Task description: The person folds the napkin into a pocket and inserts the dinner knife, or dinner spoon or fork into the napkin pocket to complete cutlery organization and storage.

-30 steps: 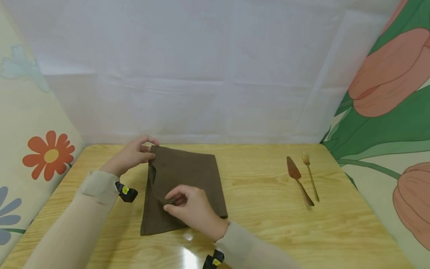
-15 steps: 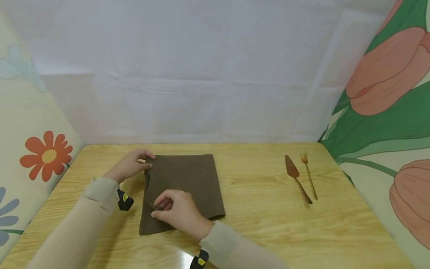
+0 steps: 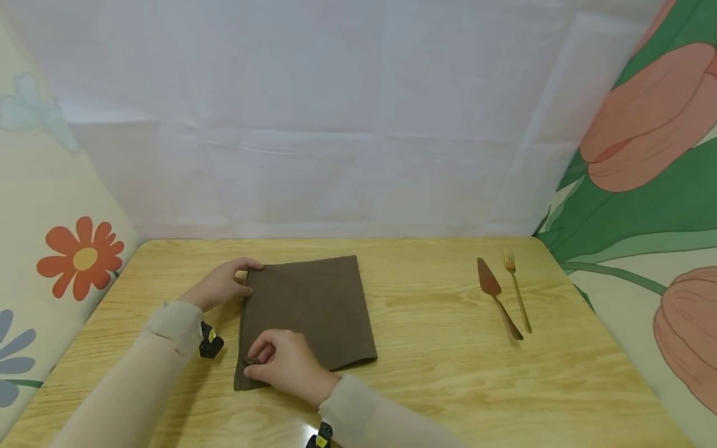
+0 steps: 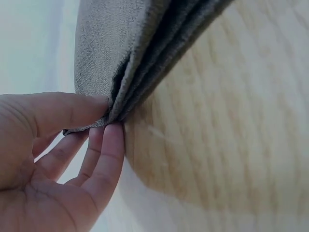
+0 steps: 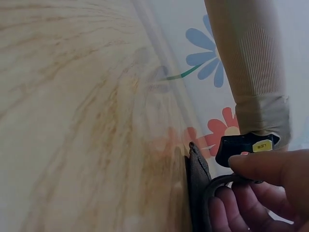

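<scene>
A folded dark brown cloth [image 3: 310,308] lies on the left half of the table. At its far left corner the left hand [image 3: 221,284] pinches the layers between thumb and fingers; the left wrist view shows several stacked layers of the cloth [image 4: 104,53] by the thumb of the left hand [image 4: 63,159]. The right hand [image 3: 291,364] pinches the top layer's edge near the near left corner. In the right wrist view that edge of the cloth [image 5: 198,188] curls up into the fingers of the right hand [image 5: 270,193].
On the right side of the wooden table [image 3: 437,386] lie a copper-coloured cake server [image 3: 490,285] and a gold fork [image 3: 518,289], side by side. A white sheet [image 3: 336,124] hangs behind the table, with flower-patterned panels at both sides.
The right hand has moved left and nearer the body with the cloth's edge, so the top layer covers more of the lower one. The left hand has come slightly nearer, still pinching the corner.
</scene>
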{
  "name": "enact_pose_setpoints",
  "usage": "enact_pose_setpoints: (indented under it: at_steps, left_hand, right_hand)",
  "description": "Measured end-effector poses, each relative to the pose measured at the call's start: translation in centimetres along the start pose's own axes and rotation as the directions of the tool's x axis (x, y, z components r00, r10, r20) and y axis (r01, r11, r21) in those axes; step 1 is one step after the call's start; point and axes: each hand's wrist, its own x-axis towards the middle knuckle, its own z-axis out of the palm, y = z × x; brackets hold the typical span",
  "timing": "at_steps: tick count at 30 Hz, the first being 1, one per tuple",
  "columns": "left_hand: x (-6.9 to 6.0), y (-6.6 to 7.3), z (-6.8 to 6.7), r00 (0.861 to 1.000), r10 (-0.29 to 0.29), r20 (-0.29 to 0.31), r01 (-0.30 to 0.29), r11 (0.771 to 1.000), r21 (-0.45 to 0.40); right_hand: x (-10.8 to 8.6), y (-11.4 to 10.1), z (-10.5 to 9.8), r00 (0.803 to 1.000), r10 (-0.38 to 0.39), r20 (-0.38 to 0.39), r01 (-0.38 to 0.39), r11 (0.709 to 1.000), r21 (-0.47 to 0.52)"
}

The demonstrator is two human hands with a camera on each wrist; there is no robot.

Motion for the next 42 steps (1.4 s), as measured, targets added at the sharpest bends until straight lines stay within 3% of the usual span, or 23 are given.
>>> enact_pose_setpoints:
  at_steps: [6, 11, 15, 19, 23, 27, 32, 35, 39, 42]
  left_hand:
    - [0.2, 0.3, 0.3, 1.000, 0.010, -0.012, -0.010, 1.000, -0.009]
    - [0.0, 0.3, 0.3, 0.999, 0.017, -0.031, -0.017, 1.000, 0.024]
    - [-0.2, 0.7, 0.4, 0.997, 0.042, -0.057, -0.034, 0.991, 0.127]
    - [-0.6, 1.7, 0.7, 0.992, 0.083, -0.093, -0.056, 0.963, 0.264]
    - [-0.8, 3.0, 1.4, 0.984, 0.119, -0.134, -0.073, 0.949, 0.305]
    - [-0.8, 4.4, 2.3, 0.981, 0.137, -0.137, -0.086, 0.940, 0.330]
    - [-0.3, 6.3, 4.3, 0.987, 0.144, -0.072, -0.113, 0.939, 0.325]
    - [0.3, 6.9, 5.6, 0.991, 0.134, 0.016, -0.132, 0.941, 0.310]
    - [1.2, 6.9, 6.8, 0.988, 0.061, 0.145, -0.106, 0.942, 0.320]
    - [1.6, 6.6, 7.2, 0.980, -0.013, 0.199, -0.061, 0.929, 0.364]
  right_hand:
    - [-0.1, 0.1, 0.3, 1.000, -0.017, 0.026, 0.018, 0.999, -0.027]
    - [-0.2, 0.1, 0.2, 0.990, -0.039, 0.135, 0.047, 0.997, -0.057]
    - [-0.4, 0.1, -0.1, 0.975, -0.044, 0.219, 0.052, 0.998, -0.032]
    - [-0.5, 0.3, -1.0, 0.957, -0.095, 0.275, 0.103, 0.995, -0.012]
    - [-0.7, 0.4, -2.8, 0.944, -0.183, 0.274, 0.221, 0.969, -0.115]
    - [-1.1, 0.5, -5.3, 0.955, -0.223, 0.197, 0.265, 0.937, -0.229]
    - [-1.0, 0.7, -8.1, 0.986, -0.166, -0.020, 0.145, 0.904, -0.401]
    - [-0.5, 1.2, -9.2, 0.988, -0.119, -0.104, 0.046, 0.847, -0.529]
    - [0.4, 2.4, -9.7, 0.994, -0.034, -0.103, -0.041, 0.760, -0.648]
    - [0.6, 3.2, -9.6, 0.996, 0.051, -0.074, -0.088, 0.730, -0.678]
